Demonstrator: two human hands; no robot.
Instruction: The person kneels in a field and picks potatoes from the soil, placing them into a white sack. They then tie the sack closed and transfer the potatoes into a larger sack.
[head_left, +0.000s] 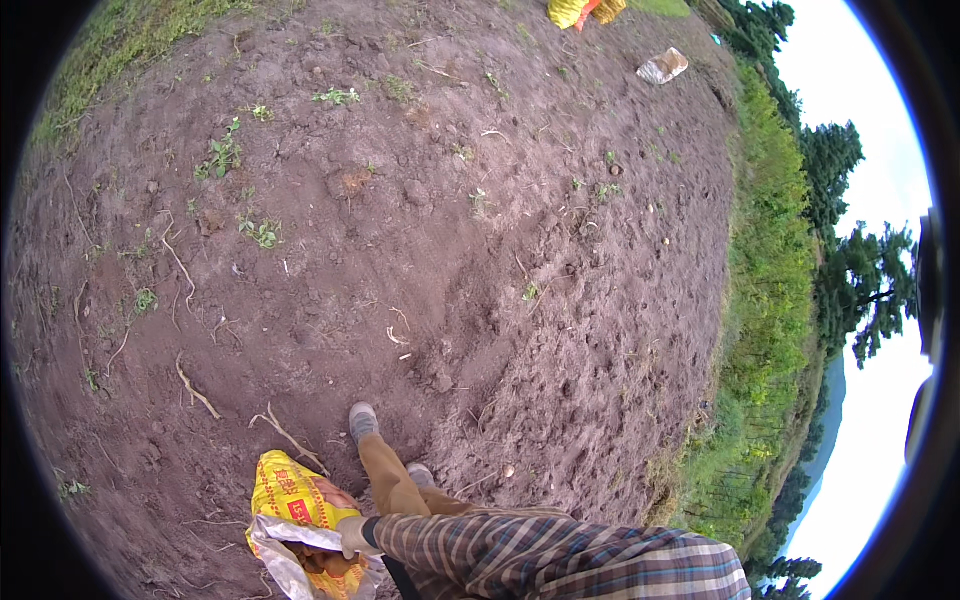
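My right hand (352, 535), in a light-coloured glove with a dark band at the wrist, grips the upper rim of a yellow printed woven sack (291, 487) at the bottom of the head view. The sack's mouth gapes, its whitish inner side folded outward. Brown, rounded lumps (316, 559) lie inside; their kind is hard to tell. My arm is in a plaid sleeve (525, 555) and partly hides my brown trousers. One grey shoe (364, 420) stands on the soil just beyond the sack. My left hand is out of view.
Bare brown soil (450, 285) spreads ahead, with dry roots (196, 390) and small weeds (221, 154) on it. Yellow and red sacks (570, 11) stand far off, near a whitish sack (663, 66). Green plants (769, 300) and trees border the soil at right.
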